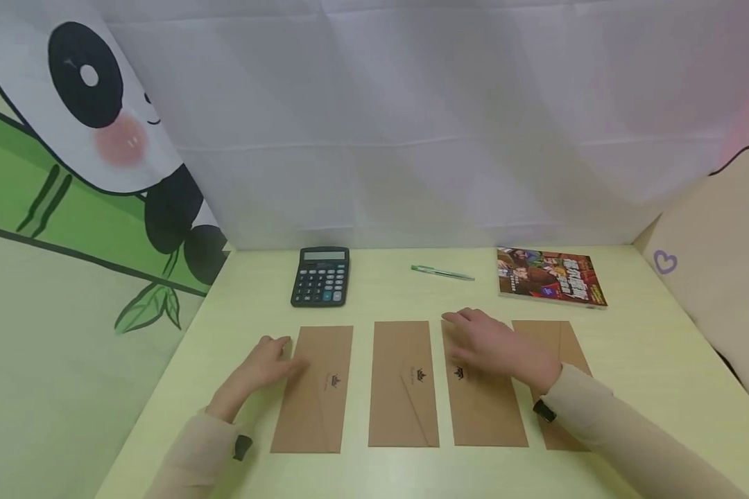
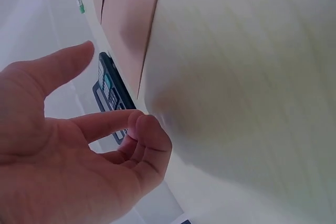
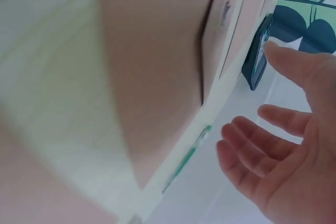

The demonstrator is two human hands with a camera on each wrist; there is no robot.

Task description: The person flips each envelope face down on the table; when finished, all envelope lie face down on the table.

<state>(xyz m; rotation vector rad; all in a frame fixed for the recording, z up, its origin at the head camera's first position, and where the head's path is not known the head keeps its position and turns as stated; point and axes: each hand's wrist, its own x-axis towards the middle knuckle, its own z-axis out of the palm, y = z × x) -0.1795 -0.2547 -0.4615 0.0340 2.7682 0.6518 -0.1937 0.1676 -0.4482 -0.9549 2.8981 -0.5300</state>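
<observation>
Several brown paper envelopes lie in a row, with small dark crown prints visible on some. My left hand (image 1: 263, 366) is at the left edge of the leftmost envelope (image 1: 312, 416), its thumb over that edge. In the left wrist view the fingers (image 2: 152, 145) bend loosely and hold nothing. My right hand (image 1: 496, 346), slightly blurred, is over the upper part of the envelope right of centre (image 1: 489, 419). The right wrist view shows its fingers (image 3: 252, 148) relaxed and apart from the paper. Between the hands lies another envelope (image 1: 393, 416); the right arm partly hides the rightmost envelope (image 1: 552, 336).
Behind the envelopes, a black calculator (image 1: 320, 277) lies at the left, a green pen (image 1: 443, 272) in the middle and a colourful book (image 1: 551, 277) at the right. A white cloth (image 1: 412, 138) hangs along the back edge of the pale table (image 1: 406, 478).
</observation>
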